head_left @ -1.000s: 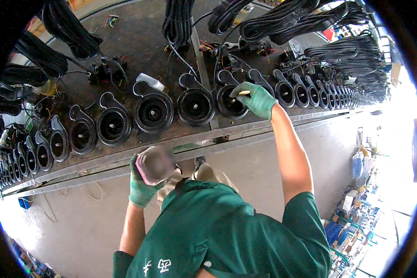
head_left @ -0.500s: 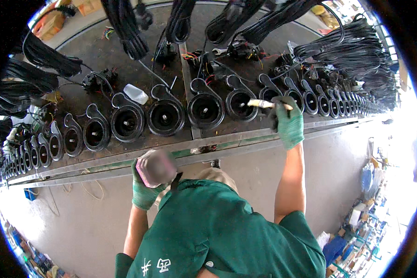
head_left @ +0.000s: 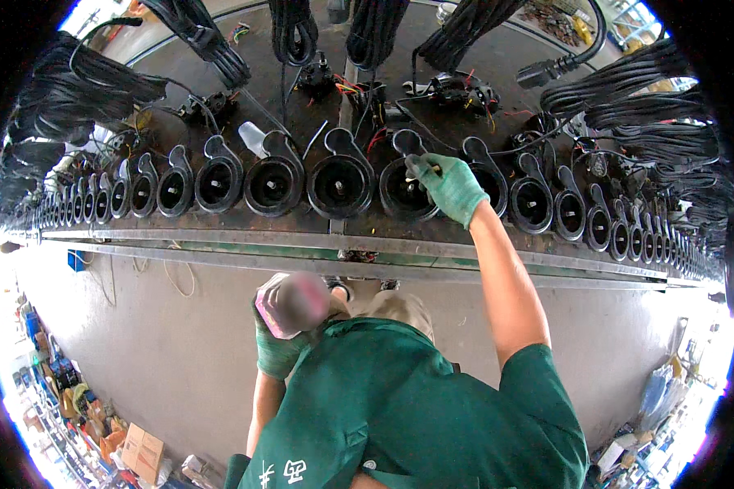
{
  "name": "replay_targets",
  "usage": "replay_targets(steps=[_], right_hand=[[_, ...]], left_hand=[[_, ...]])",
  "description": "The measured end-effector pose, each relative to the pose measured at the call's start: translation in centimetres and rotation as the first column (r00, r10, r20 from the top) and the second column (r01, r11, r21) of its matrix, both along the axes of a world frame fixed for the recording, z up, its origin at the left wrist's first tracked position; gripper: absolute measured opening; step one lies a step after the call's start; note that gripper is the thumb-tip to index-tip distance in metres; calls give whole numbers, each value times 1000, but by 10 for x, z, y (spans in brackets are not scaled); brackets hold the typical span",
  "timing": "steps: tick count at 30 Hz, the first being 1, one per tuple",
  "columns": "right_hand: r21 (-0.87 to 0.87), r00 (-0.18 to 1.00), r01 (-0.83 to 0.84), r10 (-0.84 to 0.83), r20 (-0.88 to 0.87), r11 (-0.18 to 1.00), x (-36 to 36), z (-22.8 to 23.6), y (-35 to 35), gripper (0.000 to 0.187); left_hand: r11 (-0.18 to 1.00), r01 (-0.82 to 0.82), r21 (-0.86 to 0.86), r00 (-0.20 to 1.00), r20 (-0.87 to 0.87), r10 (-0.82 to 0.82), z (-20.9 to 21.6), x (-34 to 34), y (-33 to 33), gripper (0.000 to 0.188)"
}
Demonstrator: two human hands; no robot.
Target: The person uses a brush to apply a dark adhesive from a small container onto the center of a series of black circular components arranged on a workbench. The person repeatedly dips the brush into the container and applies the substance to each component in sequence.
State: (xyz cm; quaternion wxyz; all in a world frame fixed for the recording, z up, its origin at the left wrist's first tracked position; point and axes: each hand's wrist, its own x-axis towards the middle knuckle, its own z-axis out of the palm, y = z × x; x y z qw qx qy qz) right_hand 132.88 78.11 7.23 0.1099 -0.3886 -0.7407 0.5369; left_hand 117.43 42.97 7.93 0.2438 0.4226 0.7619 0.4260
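My right hand [head_left: 450, 187], in a green glove, is stretched out over a long row of black round housings [head_left: 339, 186] on a dark metal bench [head_left: 318, 240]. Its fingers pinch a small pale stick whose tip is at the rim of one housing [head_left: 400, 196]. My left hand [head_left: 276, 350], also in a green glove, is held close to my chest and grips a small round pinkish container [head_left: 292, 303], which looks blurred. I wear a green shirt.
Bundles of black cable [head_left: 628, 90] hang along the far side of the bench, with loose coloured wires [head_left: 359, 85] among them. A small white cup [head_left: 253, 138] lies by the housings. Below the bench is grey floor [head_left: 139, 342]; boxes and clutter [head_left: 143, 448] sit lower left.
My right hand, which had drawn back toward the bench's near edge half a second ago, has reached out again onto a housing. The left hand stayed at my chest with the container.
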Motion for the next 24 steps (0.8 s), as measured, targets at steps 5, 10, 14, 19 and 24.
replay_targets(steps=[5,10,14,19,24], right_hand=[[61,914,-273,239,329,960,-9,32,2,28],[106,725,-508,358,588,855,-15,54,-3,27],[262,764,-478,250,594,838,-10,43,-7,21],[403,845,-451,237,480,796,-5,24,-3,16],[389,888,-399,242,392,831,4,21,3,21]], left_hand=[[995,36,91,999,-5,-35,-1,1,-3,83],[986,23,163,1000,-21,-20,-8,-11,-1,84],[973,47,225,994,85,-68,-25,-24,4,92],[928,178,328,952,180,-247,-48,-40,16,108],[921,121,371,865,415,-281,-65,-38,31,104]])
